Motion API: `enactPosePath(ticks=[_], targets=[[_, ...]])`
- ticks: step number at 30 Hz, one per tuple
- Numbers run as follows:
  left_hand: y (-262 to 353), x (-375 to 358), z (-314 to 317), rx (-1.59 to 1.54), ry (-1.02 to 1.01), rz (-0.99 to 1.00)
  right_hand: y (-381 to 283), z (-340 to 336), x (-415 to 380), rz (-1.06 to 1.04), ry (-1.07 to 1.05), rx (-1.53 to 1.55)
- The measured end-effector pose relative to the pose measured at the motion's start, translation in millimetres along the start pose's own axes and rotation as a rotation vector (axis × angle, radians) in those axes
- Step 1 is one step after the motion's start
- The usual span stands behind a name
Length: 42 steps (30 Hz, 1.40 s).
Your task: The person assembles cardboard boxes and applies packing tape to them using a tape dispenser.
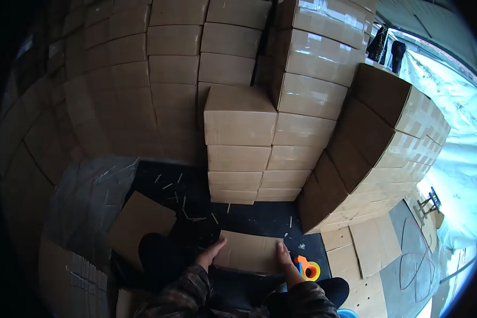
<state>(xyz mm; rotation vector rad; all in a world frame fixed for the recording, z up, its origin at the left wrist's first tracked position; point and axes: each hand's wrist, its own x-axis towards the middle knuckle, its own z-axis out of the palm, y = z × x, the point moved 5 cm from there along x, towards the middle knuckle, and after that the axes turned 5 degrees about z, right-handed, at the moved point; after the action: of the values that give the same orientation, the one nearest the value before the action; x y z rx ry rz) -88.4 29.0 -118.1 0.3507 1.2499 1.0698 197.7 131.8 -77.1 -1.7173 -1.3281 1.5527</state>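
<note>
A brown cardboard box (249,251) lies low in front of me, between my knees. My left hand (212,253) grips its left end, with the thumb over the top edge. At the opposite end, my right hand (285,256) is closed on the right edge, thumb on top. Just right of that hand is an orange tape dispenser (301,259) with a yellow roll of tape (314,271). A flat cardboard piece (143,214) rests on the floor to the left, partly covered by my knee.
Tall stacks of boxes (238,127) rise ahead, and another stack (376,143) leans in view at right. Flattened cartons (87,286) stand at lower left beside clear plastic sheeting (90,196). Cardboard sheets (373,244) cover the floor at right. Scraps litter the black floor (196,206).
</note>
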Motion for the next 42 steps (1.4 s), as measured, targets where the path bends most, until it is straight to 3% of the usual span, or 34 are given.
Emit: enactPosePath(ticks=[1, 2, 3, 4, 6, 7, 10, 11, 14, 16, 17, 18, 19, 21, 24, 26, 30, 32, 34, 37, 40, 42], targets=[[-9.7, 14.8, -5.8, -0.001, -0.008, 0.011, 15.2, -5.3, 13.8, 0.0, 0.088, -0.187], [-19.3, 29.6, -24.2, 0.206, 0.187, 0.066, 23.9, -9.4, 19.1, 0.008, 0.176, -0.37], [-25.7, 31.4, -38.2, 0.415, 0.383, 0.118, 11.8, -13.5, -4.7, 0.037, 0.257, -0.333], [-33.8, 25.0, -35.7, 0.419, 0.379, 0.121, 20.9, -14.3, -5.1, 0.037, 0.262, -0.328], [-37.9, 3.1, -22.1, 0.645, 0.475, 0.405, 48.5, -8.4, -8.5, 0.186, 0.087, -0.368], [-21.6, -38.7, 5.0, 0.504, 0.444, 0.261, 49.4, -1.3, -22.7, 0.146, 0.153, -0.271], [-23.7, -57.4, 11.9, 0.38, 0.312, 0.317, 42.2, 0.3, -49.0, 0.153, 0.271, -0.25], [-20.2, -67.3, 16.8, 0.376, 0.309, 0.316, 33.0, -3.8, -57.0, 0.109, 0.289, -0.277], [35.0, -161.5, 50.1, 0.344, 0.289, 0.392, -41.4, -17.3, -113.2, -0.347, 0.327, -0.199], [61.9, -203.5, 59.0, 0.313, 0.271, 0.756, -105.4, -24.2, -172.9, -0.499, 0.337, -0.18], [70.9, -222.9, 62.4, 0.311, 0.27, 0.758, -126.1, -25.7, -192.8, -0.631, 0.336, -0.17], [87.0, -248.4, 66.5, 0.327, 0.287, 0.92, -144.5, -26.7, -212.2, -0.762, 0.333, -0.16], [103.2, -272.8, 69.5, 0.344, 0.303, 1.082, -164.9, -25.5, -231.7, -0.773, 0.274, -0.098], [127.7, -302.0, 70.0, 0.199, 0.287, 1.094, -198.5, -21.3, -255.3, -0.816, 0.164, -0.026], [174.9, -312.4, 59.4, 0.19, 0.349, 1.257, -256.5, -10.8, -266.6, -1.042, 0.1, 0.072], [217.2, -307.5, 58.1, 0.12, 0.324, 1.324, -292.7, -7.2, -254.8, -1.131, 0.086, 0.019], [316.1, -270.5, 51.0, 0.231, 0.323, 1.548, -376.4, -5.4, -228.7, -1.305, 0.313, -0.248], [363.1, -243.4, 50.8, 0.318, 0.35, 1.543, -413.0, -4.9, -193.9, -1.354, 0.405, -0.343], [405.2, -212.6, 50.6, 0.355, 0.361, 1.615, -443.2, -4.6, -155.5, -1.351, 0.445, -0.377], [453.8, -152.7, 48.7, 0.356, 0.298, 1.689, -485.9, -2.7, -100.8, -1.151, 0.369, -0.334], [490.1, -107.3, 53.4, 0.28, 0.172, 1.66, -517.0, -0.1, -49.8, -1.181, 0.391, -0.317], [507.5, -81.1, 54.9, 0.334, 0.203, 1.657, -532.9, 1.1, -21.8, -1.206, 0.411, -0.329]])
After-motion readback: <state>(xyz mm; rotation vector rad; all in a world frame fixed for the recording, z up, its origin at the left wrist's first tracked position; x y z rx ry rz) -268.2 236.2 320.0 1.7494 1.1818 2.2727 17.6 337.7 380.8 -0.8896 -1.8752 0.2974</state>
